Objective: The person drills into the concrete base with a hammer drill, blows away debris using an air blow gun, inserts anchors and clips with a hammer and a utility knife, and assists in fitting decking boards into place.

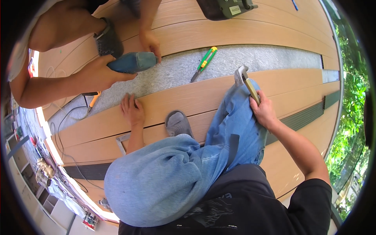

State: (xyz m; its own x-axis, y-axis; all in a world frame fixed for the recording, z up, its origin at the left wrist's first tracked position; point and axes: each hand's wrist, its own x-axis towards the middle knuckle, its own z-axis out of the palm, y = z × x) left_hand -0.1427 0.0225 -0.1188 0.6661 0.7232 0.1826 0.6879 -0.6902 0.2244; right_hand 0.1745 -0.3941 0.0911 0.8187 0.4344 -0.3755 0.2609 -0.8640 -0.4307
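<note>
My left hand (pixel 132 111) lies with fingers spread on a brown wood-look deck plank (pixel 176 101), near its far edge. In my right hand (pixel 264 110) is a claw hammer (pixel 252 89), gripped by its yellowish handle; its grey metal head is up beside my jeans-covered right knee. Beyond the plank runs a strip of bare grey floor (pixel 243 56). A green and yellow utility knife (pixel 204 64) lies there, its tip by the plank's edge. Across from me a co-worker's hands (pixel 98 74) hold a blue rounded tool (pixel 133 62) low over the strip.
An orange-handled tool (pixel 94 101) with a cord lies at the left end of the strip. A dark case (pixel 223 8) stands on the far planks. Dark grooved boards (pixel 299 120) lie at the right. A small metal frame (pixel 123 141) sits by my left forearm. Cables (pixel 58 135) trail at the left.
</note>
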